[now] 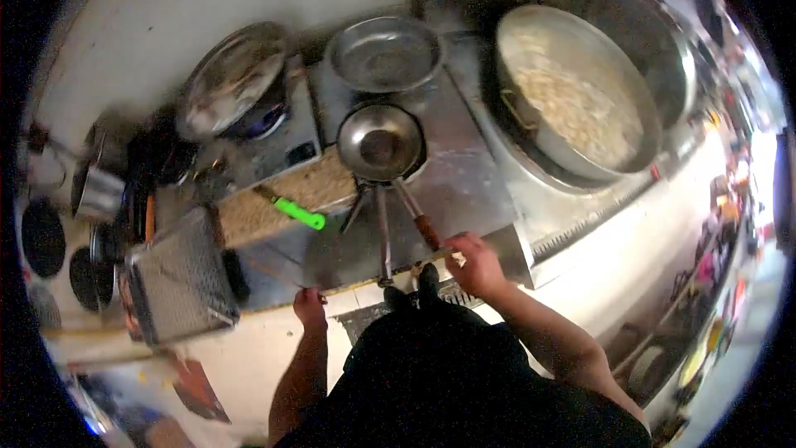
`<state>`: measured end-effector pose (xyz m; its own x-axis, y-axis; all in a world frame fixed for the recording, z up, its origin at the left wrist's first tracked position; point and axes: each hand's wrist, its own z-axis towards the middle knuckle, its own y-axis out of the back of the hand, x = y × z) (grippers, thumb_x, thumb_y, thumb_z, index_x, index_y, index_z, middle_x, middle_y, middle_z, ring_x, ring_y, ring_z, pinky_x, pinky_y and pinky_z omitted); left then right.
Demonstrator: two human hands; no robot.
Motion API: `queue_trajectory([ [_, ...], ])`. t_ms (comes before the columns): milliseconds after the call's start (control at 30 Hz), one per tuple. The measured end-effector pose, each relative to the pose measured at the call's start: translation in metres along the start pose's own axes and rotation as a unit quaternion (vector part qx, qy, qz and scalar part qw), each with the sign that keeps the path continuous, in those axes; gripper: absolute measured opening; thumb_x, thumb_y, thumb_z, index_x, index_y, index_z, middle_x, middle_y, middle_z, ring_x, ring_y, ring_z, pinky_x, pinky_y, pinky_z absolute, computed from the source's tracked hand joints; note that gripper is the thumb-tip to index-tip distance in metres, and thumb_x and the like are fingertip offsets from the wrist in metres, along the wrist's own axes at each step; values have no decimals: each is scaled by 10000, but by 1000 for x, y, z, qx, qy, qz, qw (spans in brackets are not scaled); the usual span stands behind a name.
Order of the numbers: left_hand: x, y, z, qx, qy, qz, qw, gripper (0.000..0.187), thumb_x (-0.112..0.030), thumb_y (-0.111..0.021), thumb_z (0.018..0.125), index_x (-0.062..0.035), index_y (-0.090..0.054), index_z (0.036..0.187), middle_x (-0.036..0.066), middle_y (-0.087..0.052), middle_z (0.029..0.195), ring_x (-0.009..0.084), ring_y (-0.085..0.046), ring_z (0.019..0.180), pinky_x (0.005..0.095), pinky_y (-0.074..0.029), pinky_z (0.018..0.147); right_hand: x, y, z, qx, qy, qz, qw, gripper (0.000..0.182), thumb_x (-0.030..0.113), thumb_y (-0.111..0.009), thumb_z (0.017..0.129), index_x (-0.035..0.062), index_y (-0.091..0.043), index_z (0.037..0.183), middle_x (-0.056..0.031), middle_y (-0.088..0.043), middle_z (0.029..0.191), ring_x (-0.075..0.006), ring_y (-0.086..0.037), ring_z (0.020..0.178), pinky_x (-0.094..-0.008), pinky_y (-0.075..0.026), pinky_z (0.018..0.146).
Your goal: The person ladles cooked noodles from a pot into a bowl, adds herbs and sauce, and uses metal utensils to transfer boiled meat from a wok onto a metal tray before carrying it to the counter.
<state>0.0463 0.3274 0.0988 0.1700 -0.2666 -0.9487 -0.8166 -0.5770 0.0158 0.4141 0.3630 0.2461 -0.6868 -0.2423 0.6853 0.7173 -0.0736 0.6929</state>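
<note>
My right hand (474, 265) is curled, its fingertips right at the brown grip (427, 232) of a long pan handle; whether it holds anything I cannot tell. That handle and a bare metal one (384, 232) reach toward me from a small round frying pan (380, 145) on the steel stove top. At the counter's front edge, my left hand (311, 309) has its fingers closed, their inner side hidden. A utensil with a bright green handle (300, 213) lies between the hands and the back, on a speckled board (249, 211).
A large pot (618, 168) of pale chunks in liquid stands at right. Behind the small pan sits a wide metal pan (385, 54); a bigger one (232, 83) is at left. A wire-mesh basket (184, 278) stands by the left edge, with dark pans (43, 236) beyond.
</note>
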Motion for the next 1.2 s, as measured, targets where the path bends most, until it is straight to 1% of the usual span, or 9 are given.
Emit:
queue_trajectory([
  [133,-59,-30,-55,172,-89,119,974,175,-157,-477,825,-10,-492,731,71,-552,601,140,-535,521,261,-448,505,31,1,-22,162,-156,90,970,252,165,-608,766,34,-560,976,-142,-568,899,-299,-578,796,-376,-473,670],
  [267,-67,-64,-75,390,-174,322,845,155,-191,-541,799,-37,-543,783,117,-581,668,234,-588,571,316,-456,532,69,6,-16,198,-92,87,972,301,257,-554,815,37,-542,1020,-175,-555,927,-321,-566,807,-376,-461,696],
  [500,-138,-155,-125,509,-361,383,681,148,-191,-594,758,-51,-566,795,138,-570,704,295,-585,640,350,-461,557,51,2,-21,98,-206,258,939,270,273,-434,889,24,-513,957,-175,-584,836,-292,-565,755,-381,-435,684],
  [533,-128,-161,-125,450,-329,386,735,158,-190,-595,757,-49,-565,822,127,-578,730,289,-586,644,342,-465,567,45,10,-23,64,-211,255,941,256,231,-423,905,6,-546,926,-85,-569,767,-157,-515,687,-292,-428,624],
  [633,-86,-185,-111,364,-271,285,844,235,-228,-592,772,-49,-547,917,80,-597,794,262,-586,671,340,-480,604,1,22,-38,53,-251,282,924,269,238,-419,908,2,-548,914,-65,-562,759,-143,-517,687,-278,-427,623],
  [700,-38,-198,-83,207,-4,250,946,251,-259,-586,784,-70,-534,941,49,-596,775,223,-581,684,319,-482,582,-10,42,-43,38,-278,318,906,285,253,-414,910,2,-549,896,-48,-547,740,-131,-512,684,-275,-429,628],
  [733,-40,-204,-79,206,-6,250,946,251,-259,-586,784,-70,-534,941,49,-596,775,223,-581,684,319,-482,582,-24,48,-49,43,-276,327,903,289,258,-417,909,2,-548,892,-48,-549,742,-129,-515,686,-274,-432,631],
  [800,-51,-225,-69,312,316,38,895,219,-273,-590,782,-93,-530,892,49,-601,779,186,-578,687,278,-464,549,-44,73,-55,57,-278,336,898,293,266,-427,905,0,-547,891,-53,-562,759,-130,-524,694,-267,-437,635],
  [1200,-76,-299,-190,106,142,-55,983,105,-133,-583,766,-139,-480,786,-23,-468,628,98,-441,517,236,-355,443,-227,249,-121,78,-234,267,932,301,303,-428,895,23,-522,842,-101,-511,592,-233,-510,542,-363,-407,516],
])
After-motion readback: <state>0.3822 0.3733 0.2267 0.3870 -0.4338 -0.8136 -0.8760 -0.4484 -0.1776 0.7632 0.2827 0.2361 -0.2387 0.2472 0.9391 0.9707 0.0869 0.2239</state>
